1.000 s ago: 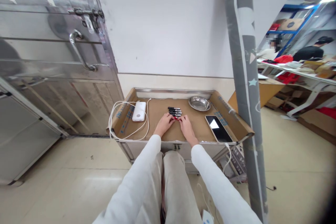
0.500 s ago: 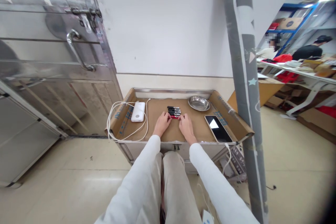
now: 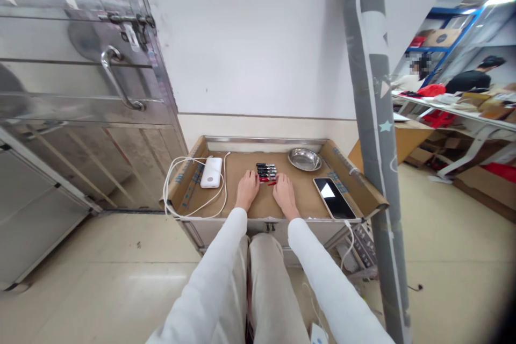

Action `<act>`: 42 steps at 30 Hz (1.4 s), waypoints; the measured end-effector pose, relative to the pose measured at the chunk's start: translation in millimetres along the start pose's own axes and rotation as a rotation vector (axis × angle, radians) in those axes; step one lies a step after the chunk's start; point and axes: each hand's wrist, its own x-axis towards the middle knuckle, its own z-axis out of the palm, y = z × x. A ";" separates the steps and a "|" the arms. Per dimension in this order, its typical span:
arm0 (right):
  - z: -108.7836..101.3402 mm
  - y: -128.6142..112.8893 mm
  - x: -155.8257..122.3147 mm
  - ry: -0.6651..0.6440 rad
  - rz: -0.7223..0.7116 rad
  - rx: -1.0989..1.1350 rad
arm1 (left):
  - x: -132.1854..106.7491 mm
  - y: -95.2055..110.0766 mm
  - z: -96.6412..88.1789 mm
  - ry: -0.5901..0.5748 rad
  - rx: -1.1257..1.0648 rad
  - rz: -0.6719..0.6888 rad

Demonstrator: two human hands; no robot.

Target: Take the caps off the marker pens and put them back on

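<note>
Several black markers point(image 3: 266, 170) lie in a row on the cardboard-lined tray top point(image 3: 262, 201), with a red marker point(image 3: 267, 179) nearest me. My left hand point(image 3: 246, 188) rests flat on the cardboard just left of the red marker, fingers stretched out. On the other side of the marker lies my right hand point(image 3: 284, 193), also flat, its fingertips close to a small red piece point(image 3: 273, 183). Neither hand holds anything.
A white power bank point(image 3: 212, 172) with a looped white cable point(image 3: 174, 188) lies at the left. A steel dish point(image 3: 305, 159) sits at the back right and a phone point(image 3: 333, 197) at the right. A grey wrapped post point(image 3: 371, 134) stands beside the tray. People work at a far table.
My hands have let go of the red marker and drawn apart; it now lies on the cardboard in front of the black markers. Both hands rest flat.
</note>
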 end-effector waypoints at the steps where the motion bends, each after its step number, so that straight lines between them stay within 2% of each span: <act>1: 0.2 -0.2 -0.1 -0.001 0.001 -0.006 | 0.2 0.5 -0.1 0.015 0.029 -0.025; 7: -1.2 0.4 1.5 -0.013 0.003 -0.040 | -0.1 0.7 0.9 0.110 0.117 -0.175; 12: 0.9 -0.2 4.9 0.022 0.082 -0.133 | 2.4 -2.6 6.7 0.147 0.132 -0.190; 15: 2.7 -1.3 4.8 0.052 0.176 -0.204 | 5.1 -4.1 8.8 0.119 0.116 -0.172; 18: 2.6 -2.1 4.0 0.027 0.206 -0.245 | 8.2 -5.5 10.6 0.054 0.140 -0.173; 22: 0.8 -2.2 5.1 -0.024 0.195 -0.280 | 11.4 -9.3 16.2 0.030 0.150 -0.152; 29: -2.6 -3.0 9.4 -0.065 0.123 -0.253 | 13.2 -14.4 25.0 0.090 0.105 -0.116; 32: -3.0 -3.0 9.4 -0.066 0.107 -0.250 | 13.9 -12.4 22.0 0.097 0.092 -0.113; 36: -1.5 -1.9 8.1 -0.060 0.092 -0.253 | 11.6 -5.1 11.8 0.048 0.089 -0.133; 38: -0.6 -1.6 7.5 -0.043 0.090 -0.255 | 7.5 -1.3 5.7 0.036 0.044 -0.079; 42: -1.0 -2.4 6.6 0.004 0.087 -0.235 | -3.2 0.8 -3.1 -0.026 -0.138 0.110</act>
